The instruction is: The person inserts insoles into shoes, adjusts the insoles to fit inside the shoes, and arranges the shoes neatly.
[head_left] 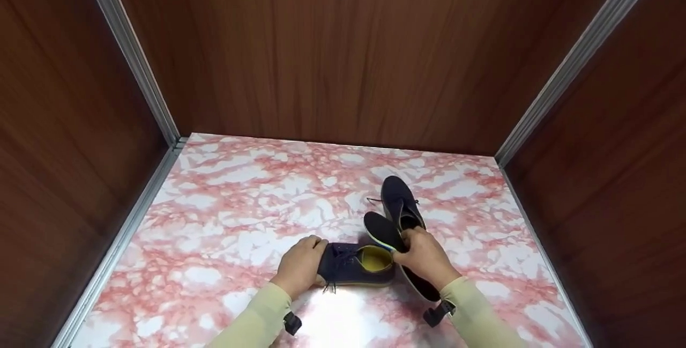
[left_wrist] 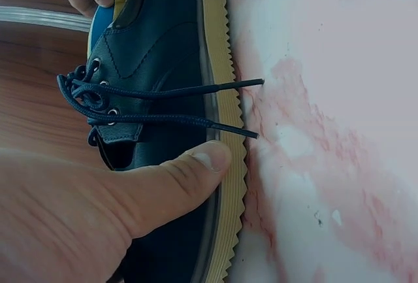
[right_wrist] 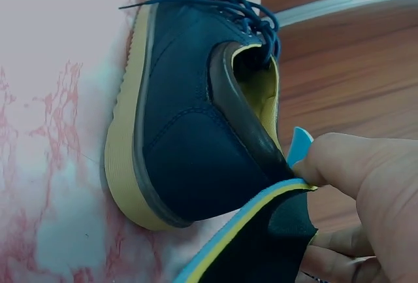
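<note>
A dark blue lace-up shoe lies sideways on the floor panel, its yellow-lined opening facing right. My left hand grips its toe, and in the left wrist view the thumb presses along the side just above the pale ribbed sole. At the shoe's heel, my right hand pinches a black insole near its middle. Blue and yellow layers show along the insole's edge in the right wrist view, where it overlaps the heel. A second dark shoe sits just beyond the right hand, toe pointing away.
White and red marbled panel forms the floor. Brown wood-grain walls rise at the back and both sides, with grey metal rails at the corners. Loose laces hang over the gripped shoe's side.
</note>
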The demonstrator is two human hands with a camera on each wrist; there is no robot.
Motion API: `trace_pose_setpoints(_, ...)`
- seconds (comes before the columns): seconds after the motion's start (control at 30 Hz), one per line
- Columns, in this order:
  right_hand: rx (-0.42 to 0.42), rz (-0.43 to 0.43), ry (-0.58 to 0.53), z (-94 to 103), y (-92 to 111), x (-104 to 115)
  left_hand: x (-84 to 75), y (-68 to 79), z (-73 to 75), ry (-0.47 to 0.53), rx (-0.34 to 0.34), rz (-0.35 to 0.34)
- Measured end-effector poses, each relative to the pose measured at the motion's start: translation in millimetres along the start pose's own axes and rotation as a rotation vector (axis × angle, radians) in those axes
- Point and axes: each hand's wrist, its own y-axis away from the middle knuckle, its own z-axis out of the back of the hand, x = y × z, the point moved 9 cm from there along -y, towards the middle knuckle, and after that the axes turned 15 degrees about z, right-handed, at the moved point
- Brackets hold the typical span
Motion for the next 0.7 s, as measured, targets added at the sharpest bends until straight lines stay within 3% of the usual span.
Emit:
trace_pose_setpoints(0.27,0.001,-0.006,0.019,1.0,-0.2,0.5,0.3,-3.9,-0.3,0.0,0.056,-0.008)
trace_pose_setpoints(0.4,0.0,-0.008,0.022,0.5,0.4,1.7,1.6,-4.7,3.1,0.055,0.124,0.005)
trace_pose_setpoints(0.47,-0.008,-0.005,0.033,2.0,0.0,1.8,-2.4,-7.5,9.9,0.089,0.112,-0.011)
trace_pose_setpoints(0.57,-0.009,-0.004,0.049,1.4,0.3,0.5,-16.0,-9.4,21.6,0.108,0.039,-0.084)
trace_pose_setpoints(0.7,-0.012,-0.011,0.05,1.7,-0.1,-0.7,-46.1,-6.7,38.4,0.159,-0.049,-0.252)
